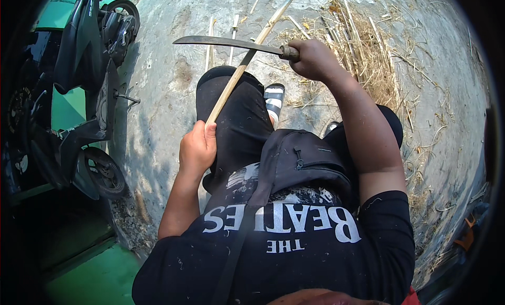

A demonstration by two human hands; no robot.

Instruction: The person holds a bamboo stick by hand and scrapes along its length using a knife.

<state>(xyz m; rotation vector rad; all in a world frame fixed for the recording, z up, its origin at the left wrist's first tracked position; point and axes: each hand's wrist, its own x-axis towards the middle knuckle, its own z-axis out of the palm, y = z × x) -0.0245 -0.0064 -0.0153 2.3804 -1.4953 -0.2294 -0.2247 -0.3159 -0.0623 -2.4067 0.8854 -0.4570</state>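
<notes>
The left hand point(197, 150) is gripping a pale stick point(231, 86) slanting over the left knee point(213, 86); the right hand point(314, 59) is gripping a long knife point(226, 42) crossing the stick. A twisting stick could be sending the knife skidding toward that knee.

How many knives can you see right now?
1: the long, curved, grey metal knife with a brown handle, in the right hand, its blade crossing the pale wooden stick. No others are visible.
</notes>
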